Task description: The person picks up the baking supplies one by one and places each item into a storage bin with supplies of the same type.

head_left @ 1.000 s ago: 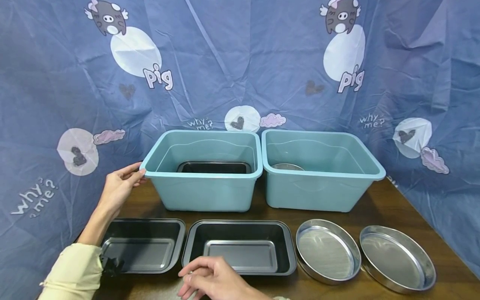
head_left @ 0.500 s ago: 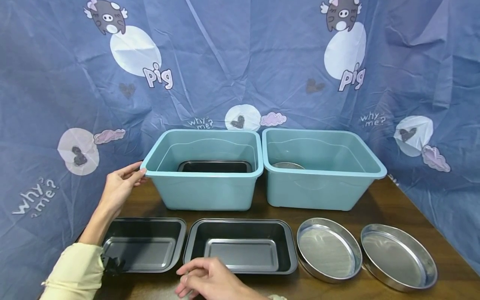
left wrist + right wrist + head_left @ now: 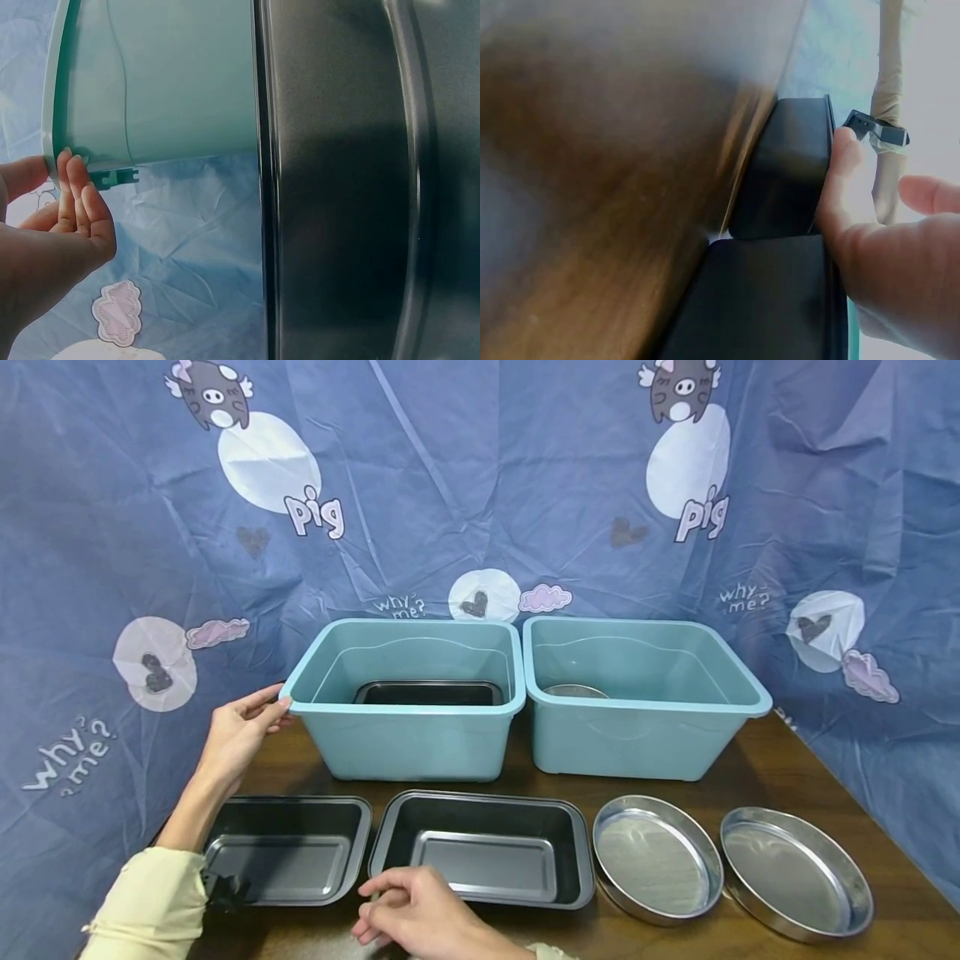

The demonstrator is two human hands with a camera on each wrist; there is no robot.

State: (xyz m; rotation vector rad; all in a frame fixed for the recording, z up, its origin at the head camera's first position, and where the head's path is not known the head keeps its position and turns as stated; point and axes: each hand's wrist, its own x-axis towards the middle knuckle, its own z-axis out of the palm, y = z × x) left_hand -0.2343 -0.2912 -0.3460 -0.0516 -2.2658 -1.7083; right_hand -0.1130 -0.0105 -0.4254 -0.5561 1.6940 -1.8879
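Observation:
My left hand (image 3: 238,731) pinches the near left corner of the left teal plastic bin (image 3: 412,743), thumb in front of the rim. The left wrist view shows this hand (image 3: 60,225) at the bin's lip. My right hand (image 3: 431,914), fingers curved, is at the near left corner of the middle black loaf pan (image 3: 487,864) and covers that corner. This pan sits slightly askew, its left end higher. Another loaf pan (image 3: 281,860) lies to its left, under my left forearm. In the right wrist view, my right hand (image 3: 900,262) is close against the dark pans' rims.
Two round metal pans (image 3: 656,860) stand on the right of the wooden table (image 3: 600,939). Beside the left bin is a second teal bin (image 3: 637,739) with a round metal item (image 3: 576,692) inside. The left bin contains a dark pan (image 3: 427,694). A blue printed cloth (image 3: 480,485) hangs behind.
The middle loaf pan has turned slightly and its left end has risen. My right hand has shifted only a little; my left hand keeps its hold on the bin rim.

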